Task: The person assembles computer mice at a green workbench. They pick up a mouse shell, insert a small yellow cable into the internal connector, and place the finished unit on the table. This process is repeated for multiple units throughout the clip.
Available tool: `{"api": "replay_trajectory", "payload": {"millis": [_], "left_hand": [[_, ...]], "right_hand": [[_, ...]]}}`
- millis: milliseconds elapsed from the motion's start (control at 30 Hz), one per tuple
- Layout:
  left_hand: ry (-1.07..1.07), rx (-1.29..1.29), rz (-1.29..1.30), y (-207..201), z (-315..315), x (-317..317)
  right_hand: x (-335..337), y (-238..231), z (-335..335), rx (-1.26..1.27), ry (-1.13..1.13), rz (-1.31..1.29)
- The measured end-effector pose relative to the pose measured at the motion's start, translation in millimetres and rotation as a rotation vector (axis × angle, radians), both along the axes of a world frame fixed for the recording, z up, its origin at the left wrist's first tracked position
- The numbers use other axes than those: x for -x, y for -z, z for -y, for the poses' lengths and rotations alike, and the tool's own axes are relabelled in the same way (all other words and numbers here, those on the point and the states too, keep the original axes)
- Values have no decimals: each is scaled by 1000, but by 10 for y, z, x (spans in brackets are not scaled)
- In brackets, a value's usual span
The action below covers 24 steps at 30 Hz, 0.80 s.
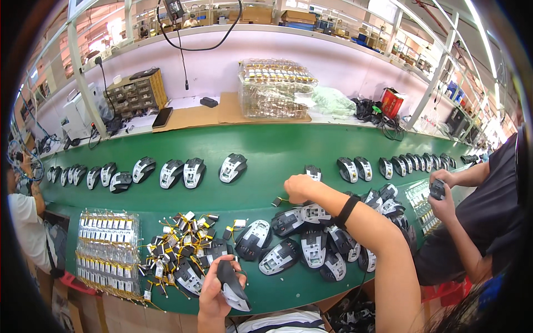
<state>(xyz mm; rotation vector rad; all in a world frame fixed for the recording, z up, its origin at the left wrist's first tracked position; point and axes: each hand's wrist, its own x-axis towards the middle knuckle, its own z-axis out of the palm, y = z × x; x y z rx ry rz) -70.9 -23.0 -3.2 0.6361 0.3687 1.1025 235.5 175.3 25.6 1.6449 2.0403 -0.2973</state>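
My left hand (214, 288) is closed around a black and silver computer mouse (232, 288), tilted on its side near the table's front edge. My right hand (300, 188) reaches over the green table with its fingers curled. A small battery pack (277, 202) on a thin wire shows at its fingertips, which are partly hidden. Just behind that hand lies another mouse (313, 172). Beneath my right forearm is a pile of mice (313, 247), their undersides showing. Left of my left hand lies a heap of small wired batteries (177, 244), with a mouse (189, 277) partly under it.
Rows of mice (194, 173) line the green table (277, 139). A clear tray of batteries (108, 252) lies at the left. Stacked clear trays (276, 89) stand at the back. A co-worker at the right holds a dark part (437, 190); another person (28, 205) is at the left.
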Motion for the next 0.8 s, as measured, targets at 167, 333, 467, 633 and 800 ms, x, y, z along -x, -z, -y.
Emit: {"api": "replay_trajectory", "payload": {"millis": [167,333,467,633,800], "left_hand": [[57,104,127,144,54,-45],[-112,137,-22,193,83,-58],[-113,118,-115,39,125,-115],[-142,340,103,275,83,-118],[-82,344,306,228,13,-333]], "right_hand": [[-236,-57,55,-160,61,-418],[-8,-296,461,12,332,-1214],[199,-531,1288,126,356,-1746],[474,-289,1958,233,440,-1996],[717,3,2039,-500,181,-1709]]}}
